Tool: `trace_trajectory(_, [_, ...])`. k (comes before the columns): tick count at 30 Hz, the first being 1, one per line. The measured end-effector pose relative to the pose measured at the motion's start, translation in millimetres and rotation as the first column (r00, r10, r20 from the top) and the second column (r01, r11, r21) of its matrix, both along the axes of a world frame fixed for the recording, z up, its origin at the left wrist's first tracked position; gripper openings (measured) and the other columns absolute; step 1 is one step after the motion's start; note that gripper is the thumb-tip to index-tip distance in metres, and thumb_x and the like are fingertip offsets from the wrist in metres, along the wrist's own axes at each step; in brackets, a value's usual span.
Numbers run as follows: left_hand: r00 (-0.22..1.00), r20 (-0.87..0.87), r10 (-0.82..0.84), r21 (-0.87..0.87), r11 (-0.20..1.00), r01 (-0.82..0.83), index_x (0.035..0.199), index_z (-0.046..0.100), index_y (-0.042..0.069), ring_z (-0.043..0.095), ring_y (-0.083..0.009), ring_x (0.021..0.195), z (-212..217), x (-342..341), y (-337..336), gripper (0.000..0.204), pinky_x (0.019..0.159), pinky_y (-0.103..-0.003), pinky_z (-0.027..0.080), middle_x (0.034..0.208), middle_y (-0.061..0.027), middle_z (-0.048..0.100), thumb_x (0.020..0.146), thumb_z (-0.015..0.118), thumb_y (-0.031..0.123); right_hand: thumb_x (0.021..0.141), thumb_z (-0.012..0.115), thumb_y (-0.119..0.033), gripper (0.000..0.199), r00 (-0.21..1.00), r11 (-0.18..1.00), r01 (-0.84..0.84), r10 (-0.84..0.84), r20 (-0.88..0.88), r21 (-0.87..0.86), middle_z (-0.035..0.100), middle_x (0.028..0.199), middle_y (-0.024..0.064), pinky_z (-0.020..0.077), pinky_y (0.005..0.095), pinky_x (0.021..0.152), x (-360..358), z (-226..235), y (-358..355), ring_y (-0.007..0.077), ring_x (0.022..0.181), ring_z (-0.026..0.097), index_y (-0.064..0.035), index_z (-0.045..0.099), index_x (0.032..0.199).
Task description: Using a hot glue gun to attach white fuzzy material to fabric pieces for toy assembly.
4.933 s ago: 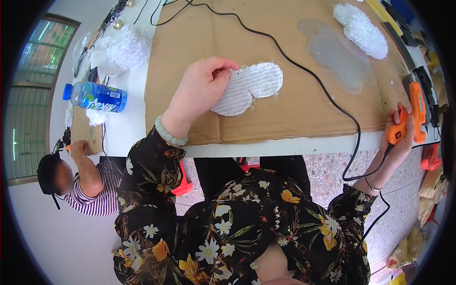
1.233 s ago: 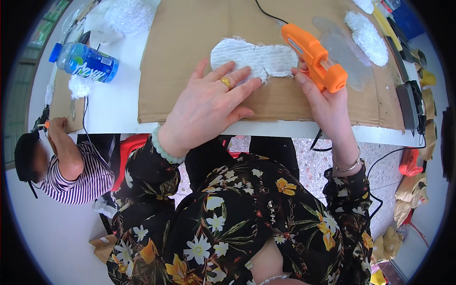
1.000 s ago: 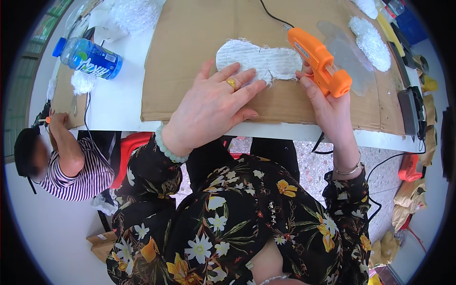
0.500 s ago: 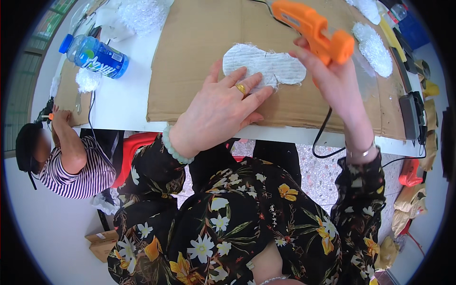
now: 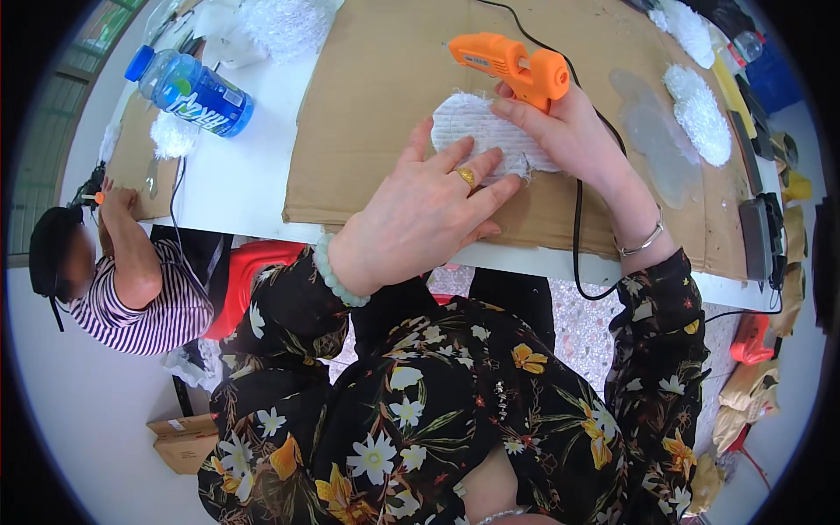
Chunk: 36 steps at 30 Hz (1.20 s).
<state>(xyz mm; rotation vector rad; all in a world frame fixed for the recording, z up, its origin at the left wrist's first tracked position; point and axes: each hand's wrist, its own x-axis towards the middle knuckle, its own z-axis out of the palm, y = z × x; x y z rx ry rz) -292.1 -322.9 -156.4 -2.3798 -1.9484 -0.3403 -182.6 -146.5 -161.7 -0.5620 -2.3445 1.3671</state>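
A white quilted fabric piece (image 5: 466,115) with frayed edges lies on the brown cardboard (image 5: 367,105). Its right part is hidden behind my right hand (image 5: 573,131). My left hand (image 5: 429,210) rests on the piece's near side, fingers spread and flat, a gold ring on one of them. An orange glue gun (image 5: 500,58) is gripped in my right hand above the far side of the piece, its front end pointing to the left. From the gun runs a black cord (image 5: 525,31). Whether its nozzle touches anything, I cannot tell.
A blue bottle (image 5: 192,92) stands tilted in view at the left, beside fluffy white bundles (image 5: 284,26). Another white fluffy piece (image 5: 697,114) lies at the right, near a shiny glue smear (image 5: 652,122). A person in a striped shirt (image 5: 144,302) works at the far left.
The glue gun has come left and down with my right hand, from the right side to above the fabric piece. My left hand stays on the piece.
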Motion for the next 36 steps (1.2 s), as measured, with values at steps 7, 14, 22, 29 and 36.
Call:
trace_trajectory(7, [1.000, -0.010, 0.007, 0.019, 1.000, -0.007, 0.123, 0.053, 0.016, 0.052, -0.0273, 0.117, -1, 3, 1, 0.051, 0.101, -0.057, 0.031, 0.124, -0.0067, 0.056, 0.077, 0.069, 0.030, 0.086, 0.062, -0.025, 0.029, 1.000, 1.000, 0.021, -0.021, -0.017, 0.006, 0.060, 0.076, 0.0074, 0.0462, 0.0306, 0.069, 2, 0, 2, 0.0157, 0.071, 0.055, 0.0014, 0.059, 0.098])
trace_trajectory(14, [1.000, -0.006, 0.003, 0.027, 1.000, -0.003, 0.122, 0.053, 0.015, 0.052, -0.0268, 0.115, 0, 6, 3, 0.050, 0.101, -0.057, 0.032, 0.122, -0.0062, 0.057, 0.077, 0.070, 0.029, 0.086, 0.062, -0.025, 0.029, 0.999, 0.999, 0.031, -0.031, -0.010, 0.011, 0.060, 0.077, 0.0077, 0.0464, 0.0308, 0.069, 5, -3, 5, 0.0161, 0.071, 0.055, 0.0013, 0.059, 0.098])
trace_trajectory(22, [0.999, -0.004, -0.040, 0.069, 0.997, 0.040, 0.118, 0.055, 0.012, 0.054, -0.0265, 0.111, -12, 16, 14, 0.044, 0.099, -0.057, 0.033, 0.119, -0.0077, 0.058, 0.079, 0.067, 0.030, 0.087, 0.064, -0.022, 0.026, 0.999, 0.999, 0.032, -0.032, 0.014, -0.013, 0.061, 0.084, 0.0044, 0.0459, 0.0278, 0.073, 19, -13, 18, 0.0124, 0.077, 0.055, -0.0006, 0.059, 0.100])
trace_trajectory(29, [1.000, 0.022, -0.017, 0.038, 0.999, 0.017, 0.120, 0.056, 0.014, 0.055, -0.0259, 0.111, -9, 21, 19, 0.047, 0.101, -0.056, 0.032, 0.120, -0.0052, 0.059, 0.078, 0.069, 0.028, 0.089, 0.063, -0.016, 0.022, 0.989, 0.996, 0.094, -0.094, -0.117, -0.008, 0.062, 0.098, 0.0015, 0.0468, 0.0232, 0.074, 41, 15, 28, 0.0082, 0.083, 0.057, -0.0011, 0.059, 0.106])
trace_trajectory(36, [1.000, -0.008, 0.008, 0.019, 1.000, -0.008, 0.120, 0.057, 0.014, 0.055, -0.0253, 0.111, -12, 30, 30, 0.048, 0.102, -0.055, 0.031, 0.120, -0.0034, 0.059, 0.076, 0.069, 0.030, 0.091, 0.058, -0.009, 0.023, 0.993, 0.987, 0.115, -0.109, -0.052, 0.114, 0.060, 0.108, 0.0077, 0.0496, 0.0273, 0.083, 80, 11, 47, 0.0155, 0.097, 0.062, 0.0027, 0.054, 0.110])
